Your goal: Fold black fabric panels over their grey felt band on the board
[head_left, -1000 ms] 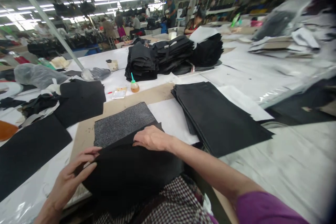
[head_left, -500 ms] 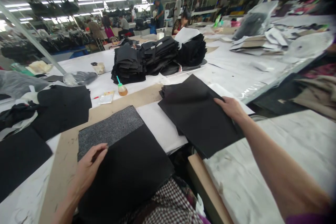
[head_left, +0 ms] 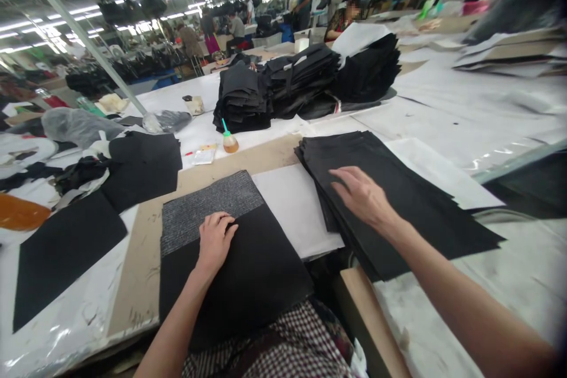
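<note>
My left hand [head_left: 216,239] rests with bent, slightly parted fingers on a black sheet [head_left: 252,271], near its border with a grey ribbed piece [head_left: 199,207]. That sheet reaches over the table's front edge towards my checked clothing. On the right, my right hand [head_left: 361,195] is over a fanned stack of black sheets [head_left: 425,212], its fingers apart and nothing between them. Whether its fingertips touch the top sheet I cannot tell.
Folded black bundles [head_left: 301,80] lie behind. A small bottle with a green spout [head_left: 229,140] stands near a packet [head_left: 204,155]. More black pieces [head_left: 71,254] lie left, beside an orange object [head_left: 22,211]. A person [head_left: 348,15] sits across the table.
My right hand has let go of the black sheet's edge, and the sheet now lies on the stack. My left hand has moved further onto the near sheet. The view has turned left.
</note>
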{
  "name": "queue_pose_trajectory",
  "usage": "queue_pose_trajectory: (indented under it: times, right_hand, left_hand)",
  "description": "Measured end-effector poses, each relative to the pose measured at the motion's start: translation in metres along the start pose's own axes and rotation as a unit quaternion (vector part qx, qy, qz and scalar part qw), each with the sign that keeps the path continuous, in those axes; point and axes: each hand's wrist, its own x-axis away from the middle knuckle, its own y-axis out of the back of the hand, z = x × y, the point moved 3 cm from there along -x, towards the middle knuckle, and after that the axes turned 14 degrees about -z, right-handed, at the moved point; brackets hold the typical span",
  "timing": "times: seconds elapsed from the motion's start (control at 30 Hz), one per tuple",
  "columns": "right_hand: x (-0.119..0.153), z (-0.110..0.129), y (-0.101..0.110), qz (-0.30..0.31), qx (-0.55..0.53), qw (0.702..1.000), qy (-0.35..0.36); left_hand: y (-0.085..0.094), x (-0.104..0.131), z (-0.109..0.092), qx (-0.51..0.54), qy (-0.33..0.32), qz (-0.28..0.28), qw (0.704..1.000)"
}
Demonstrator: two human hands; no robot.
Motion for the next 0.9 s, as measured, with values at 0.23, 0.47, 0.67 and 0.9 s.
queue_pose_trajectory:
  times: [0.23, 0.47, 0.67, 0.9]
  right_hand:
    - [0.011, 0.152, -0.097, 0.154, -0.241, 0.931, 0.228]
    - [0.001, 0.151, -0.125, 0.227, -0.204, 0.924, 0.229]
    - [-0.013, 0.126, -0.127, 0.259, -0.246, 0.924, 0.138]
    - [-0.01, 0.112, -0.14, 0.202, -0.255, 0.936, 0.133]
  left_hand:
    - [0.01, 0.001, -0.008, 0.04, -0.011, 0.009, 0.999]
    - [0.015, 0.006, -0.011, 0.094, -0.085, 0.05, 0.991]
    - [0.001, -0.013, -0.003, 0.118, 0.071, 0.052, 0.989]
    - [-0.016, -0.019, -0.004, 0.057, -0.011, 0.021, 0.998]
